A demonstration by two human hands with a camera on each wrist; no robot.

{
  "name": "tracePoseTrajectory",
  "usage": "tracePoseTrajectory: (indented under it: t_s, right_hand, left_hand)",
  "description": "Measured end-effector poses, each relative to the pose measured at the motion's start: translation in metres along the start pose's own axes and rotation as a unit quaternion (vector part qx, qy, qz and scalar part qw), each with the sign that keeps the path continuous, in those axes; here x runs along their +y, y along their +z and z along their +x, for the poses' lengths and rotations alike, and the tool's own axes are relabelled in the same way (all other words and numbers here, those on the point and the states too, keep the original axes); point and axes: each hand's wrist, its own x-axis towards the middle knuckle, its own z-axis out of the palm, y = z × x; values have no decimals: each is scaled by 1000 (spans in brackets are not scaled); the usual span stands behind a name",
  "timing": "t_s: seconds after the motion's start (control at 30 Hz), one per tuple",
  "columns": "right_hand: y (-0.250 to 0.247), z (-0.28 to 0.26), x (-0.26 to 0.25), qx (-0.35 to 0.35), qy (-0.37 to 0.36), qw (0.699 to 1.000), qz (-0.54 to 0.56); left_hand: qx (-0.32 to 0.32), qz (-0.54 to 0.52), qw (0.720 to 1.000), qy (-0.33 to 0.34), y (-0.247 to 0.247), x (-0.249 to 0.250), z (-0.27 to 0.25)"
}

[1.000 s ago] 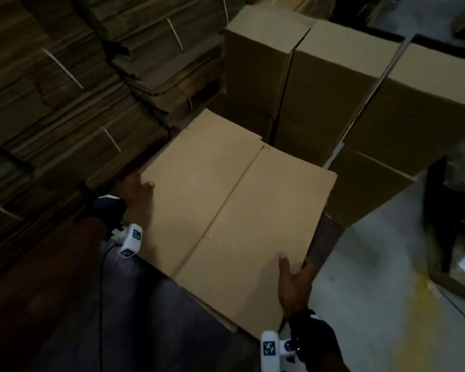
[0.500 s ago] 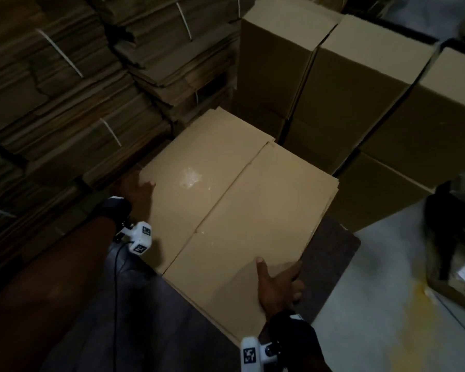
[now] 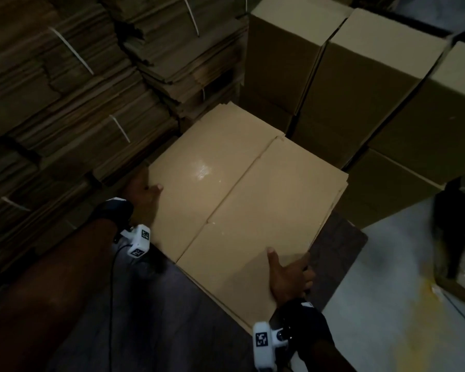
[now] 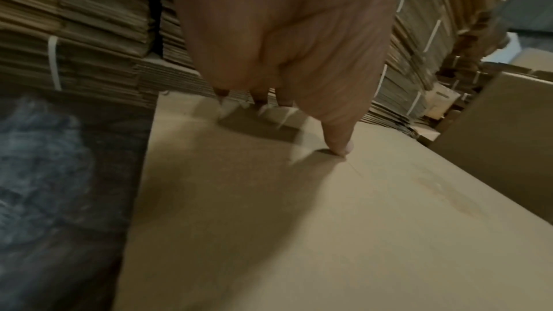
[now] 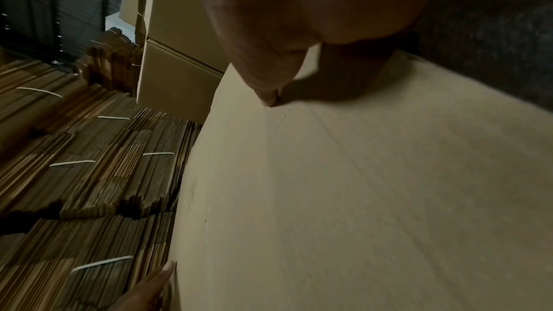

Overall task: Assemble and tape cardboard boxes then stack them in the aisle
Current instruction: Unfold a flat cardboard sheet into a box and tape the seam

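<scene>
tan flattened cardboard (image 3: 242, 200) with a glossy patch; brown bundles (image 3: 73, 103) bound by white straps; grey floor (image 3: 387, 304).

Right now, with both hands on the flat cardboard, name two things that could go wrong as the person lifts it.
1. The left hand and right hand grip only opposite edges of the flat cardboard, so it may sag or fold along its centre crease.
2. Assembled boxes stand close behind and strapped bundles crowd the left; a swung sheet could knock them.
</scene>
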Motion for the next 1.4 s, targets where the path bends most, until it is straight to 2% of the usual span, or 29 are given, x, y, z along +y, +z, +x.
tracePoseTrajectory:
  t_s: [0.07,0.13,0.23,0.27,0.37,0.53,0.7,0.83,0.97,1.2,1.4]
  right_hand:
    - [-5,1,1,0,-8,1000,1]
    - [-10,2,0,8,-22,1000,0]
    - [-24,0,0,17,-62,998,5]
    - [-31,1,1,17,-81,997,9]
    - [-60,10,11,22,-161,987,16]
    - [-129,35,28,25,-308,951,-15]
    - [-199,76,52,75,-362,929,-25]
    - [-263,117,76,109,-398,911,-23]
    - [-333,166,100,135,-419,898,11]
    - [-434,233,110,157,-439,881,75]
    - [-479,299,74,139,-472,863,113]
  left_hand:
    - [-34,29,999,-3,-7,20,-8]
    - [-60,75,995,27,-12,42,-22]
    - [-100,58,993,11,0,66,-57]
    - [-105,49,993,25,9,75,-75]
    - [-124,4,989,75,39,95,-131]
    - [-172,-25,977,127,108,126,-216]
    - [-169,-72,968,174,192,173,-311]
    - [-158,-89,962,203,257,230,-381]
    - [-117,-83,965,220,322,288,-431]
    - [-109,-72,948,291,401,390,-479]
    - [-83,-87,945,304,454,449,-469]
